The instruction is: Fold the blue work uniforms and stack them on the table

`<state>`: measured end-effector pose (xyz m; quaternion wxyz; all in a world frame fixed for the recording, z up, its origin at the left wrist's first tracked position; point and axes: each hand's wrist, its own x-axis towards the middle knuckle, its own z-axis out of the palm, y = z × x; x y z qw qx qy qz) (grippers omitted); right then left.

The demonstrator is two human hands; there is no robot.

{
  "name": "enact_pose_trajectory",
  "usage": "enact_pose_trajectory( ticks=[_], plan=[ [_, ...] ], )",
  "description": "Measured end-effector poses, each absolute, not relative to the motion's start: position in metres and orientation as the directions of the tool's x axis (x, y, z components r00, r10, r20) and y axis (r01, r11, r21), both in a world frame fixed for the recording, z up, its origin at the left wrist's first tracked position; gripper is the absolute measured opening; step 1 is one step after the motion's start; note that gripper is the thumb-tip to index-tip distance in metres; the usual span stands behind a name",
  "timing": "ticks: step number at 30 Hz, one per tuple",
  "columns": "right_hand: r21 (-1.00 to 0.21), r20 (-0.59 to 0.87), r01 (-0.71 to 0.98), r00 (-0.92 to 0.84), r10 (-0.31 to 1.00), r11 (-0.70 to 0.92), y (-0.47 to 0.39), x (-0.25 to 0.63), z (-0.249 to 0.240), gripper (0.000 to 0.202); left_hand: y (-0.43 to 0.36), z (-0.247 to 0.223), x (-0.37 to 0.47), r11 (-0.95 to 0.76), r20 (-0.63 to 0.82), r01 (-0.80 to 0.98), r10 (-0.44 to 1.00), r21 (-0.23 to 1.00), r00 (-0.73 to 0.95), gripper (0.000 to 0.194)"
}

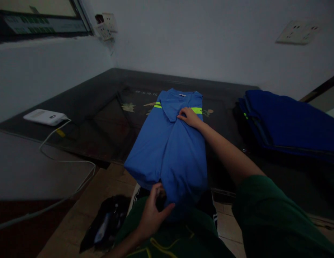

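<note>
A blue shirt (153,143) with yellow-green stripes lies on the dark tabletop, its collar at the far end and its hem hanging over the near edge towards my lap. My right hand (190,116) pinches the front of the shirt just below the collar, beside a stripe. Down at the hem, my left hand (153,208) has its fingers curled at the fabric's edge, with the thumb lower and to the right. Some of its fingertips are hidden in shadow and cloth. A long fold runs down the shirt between both hands.
A pile of folded dark blue garments (293,122) sits on the table (102,104) at the right. A white phone-like device (45,117) with a white cable (75,161) lies at the left. Below, a black plastic bag (107,222) rests beside my legs. Walls border the table's back and left.
</note>
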<state>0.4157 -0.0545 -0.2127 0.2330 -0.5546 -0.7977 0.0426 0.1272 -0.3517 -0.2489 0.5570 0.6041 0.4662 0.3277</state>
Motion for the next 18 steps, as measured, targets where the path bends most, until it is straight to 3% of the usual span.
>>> enact_pose_trajectory(
  ticks=[3, 10, 14, 18],
  plan=[
    [-0.34, 0.351, 0.859, -0.261, 0.9, 0.382, -0.054, 0.416, -0.218, 0.019, -0.349, -0.228, 0.137, 0.046, -0.122, 0.181, 0.891, 0.982, 0.436, 0.032],
    [-0.319, 0.382, 0.854, -0.281, 0.881, 0.411, -0.047, 0.421, -0.229, 0.022, -0.335, -0.167, 0.149, 0.142, -0.107, -0.013, 0.797, 0.99, 0.594, 0.044],
    [-0.309, 0.367, 0.864, -0.278, 0.888, 0.398, -0.047, 0.421, -0.228, 0.024, -0.339, -0.184, 0.143, 0.228, -0.184, 0.014, 0.744, 0.973, 0.642, 0.042],
    [-0.29, 0.369, 0.876, -0.27, 0.89, 0.386, -0.048, 0.421, -0.228, 0.025, -0.337, -0.228, 0.122, 0.342, -0.371, 0.148, 0.804, 0.928, 0.464, 0.039]
  ],
)
